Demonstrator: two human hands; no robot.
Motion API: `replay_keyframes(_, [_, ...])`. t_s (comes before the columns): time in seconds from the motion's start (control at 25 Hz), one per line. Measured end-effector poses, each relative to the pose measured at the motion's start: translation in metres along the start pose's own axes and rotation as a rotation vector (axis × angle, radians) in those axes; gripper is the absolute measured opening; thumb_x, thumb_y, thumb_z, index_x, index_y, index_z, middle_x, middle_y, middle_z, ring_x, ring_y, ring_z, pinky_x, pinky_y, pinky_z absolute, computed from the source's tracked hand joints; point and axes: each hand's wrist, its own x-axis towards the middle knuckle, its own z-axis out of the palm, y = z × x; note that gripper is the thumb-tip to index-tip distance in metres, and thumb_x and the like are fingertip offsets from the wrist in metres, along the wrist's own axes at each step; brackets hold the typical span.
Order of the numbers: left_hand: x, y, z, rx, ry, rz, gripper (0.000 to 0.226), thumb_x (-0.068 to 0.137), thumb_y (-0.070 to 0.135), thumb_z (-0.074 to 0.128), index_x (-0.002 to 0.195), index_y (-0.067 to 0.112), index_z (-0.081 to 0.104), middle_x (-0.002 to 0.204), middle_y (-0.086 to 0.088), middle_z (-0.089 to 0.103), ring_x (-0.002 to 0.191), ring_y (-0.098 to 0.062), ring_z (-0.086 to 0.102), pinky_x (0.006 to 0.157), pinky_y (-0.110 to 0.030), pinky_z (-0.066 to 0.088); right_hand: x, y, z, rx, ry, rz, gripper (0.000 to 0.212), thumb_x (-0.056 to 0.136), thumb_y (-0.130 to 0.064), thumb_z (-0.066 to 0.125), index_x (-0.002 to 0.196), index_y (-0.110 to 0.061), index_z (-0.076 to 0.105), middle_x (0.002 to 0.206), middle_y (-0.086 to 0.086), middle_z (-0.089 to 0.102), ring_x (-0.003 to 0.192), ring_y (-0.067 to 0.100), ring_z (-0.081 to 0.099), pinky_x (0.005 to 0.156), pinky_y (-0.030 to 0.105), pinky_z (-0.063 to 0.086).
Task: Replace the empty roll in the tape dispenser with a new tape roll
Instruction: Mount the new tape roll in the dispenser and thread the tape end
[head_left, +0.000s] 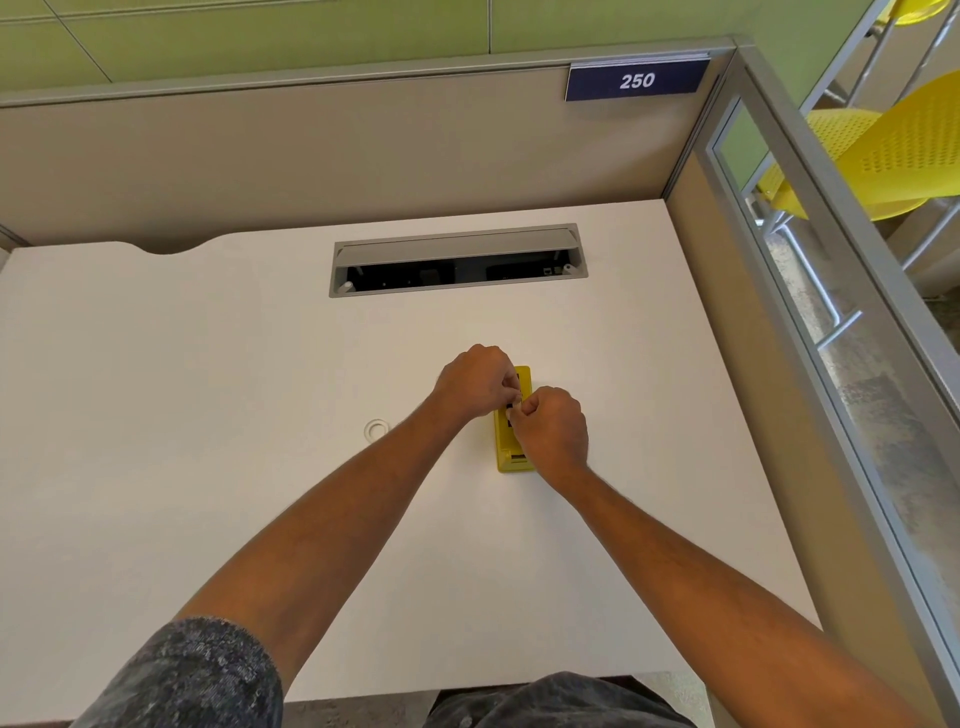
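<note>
A yellow tape dispenser (505, 447) lies on the white desk (208, 364), a little right of centre. Both hands are over its middle. My left hand (475, 382) has its fingers curled, pinching something small at the dispenser's top. My right hand (553, 428) is curled too, with its fingertips meeting the left hand's at the same spot. What they pinch is hidden by the fingers. A small white empty roll core (376, 430) lies flat on the desk to the left of the dispenser, apart from both hands.
A grey cable tray with its lid open (457, 260) is sunk into the desk behind the dispenser. Beige partition walls (311, 156) close the back and right sides. Yellow chairs (893, 156) stand beyond the right partition.
</note>
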Motion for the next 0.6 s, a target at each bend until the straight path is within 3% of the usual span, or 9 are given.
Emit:
replay_keyframes(0.24, [0.0012,0.0008,-0.0011,-0.022,-0.017,-0.011,0.014,0.094,0.028,0.076,0.099,0.023,0.088,0.094,0.003,0.083,0.090,-0.022,0.075,0.069,-0.032,0.053,-0.0001,0.0006,-0.0006,0.020,0.007,0.001,0.035,0.100,-0.040,0.072,0.073,-0.019,0.066,0.077,-0.001,0.069,0.067,0.017,0.064,0.058,0.028,0.044])
replay_keyframes(0.36, [0.0020,0.0027,-0.0033,-0.004,-0.012,-0.006,0.013,0.094,0.027,0.078,0.100,0.022,0.088,0.098,0.002,0.083,0.091,-0.020,0.074,0.070,-0.033,0.051,-0.0001,0.0007,-0.0004,0.011,0.013,0.002,0.031,0.099,-0.041,0.075,0.079,-0.018,0.072,0.080,-0.003,0.072,0.068,0.015,0.065,0.053,0.023,0.039])
replay_keyframes(0.6, [0.0020,0.0068,-0.0088,0.076,-0.051,0.025,0.017,0.094,0.033,0.084,0.107,0.023,0.089,0.101,0.002,0.084,0.089,-0.019,0.074,0.072,-0.033,0.054,0.0001,0.0019,0.0018,0.023,0.015,0.003,0.028,0.098,-0.041,0.076,0.084,-0.017,0.076,0.084,-0.003,0.074,0.074,0.018,0.071,0.065,0.029,0.052])
